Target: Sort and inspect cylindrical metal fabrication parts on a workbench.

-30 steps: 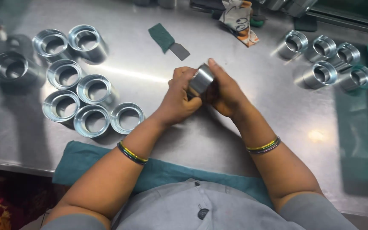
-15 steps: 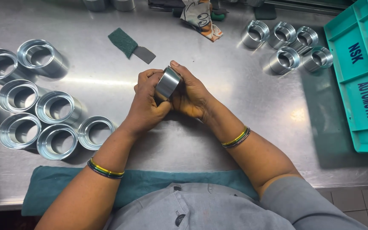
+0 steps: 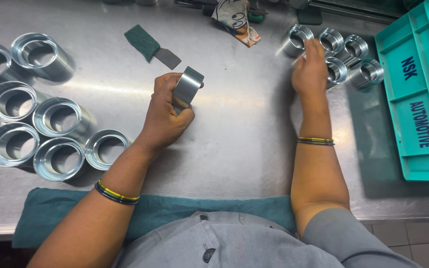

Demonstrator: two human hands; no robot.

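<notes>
Left hand (image 3: pixel 167 111) clenched around a shiny metal ring (image 3: pixel 187 86), right hand (image 3: pixel 310 69) fingers loose, touching small metal rings (image 3: pixel 344 57) beside a teal tray (image 3: pixel 415 94)

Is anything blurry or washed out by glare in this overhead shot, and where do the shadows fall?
Head view: the right hand is slightly motion-blurred at its fingers near the small metal rings; the left hand and its metal ring look sharp. A bright glare streak crosses the steel table, and the large rings shine, casting soft shadows to their right.
</notes>
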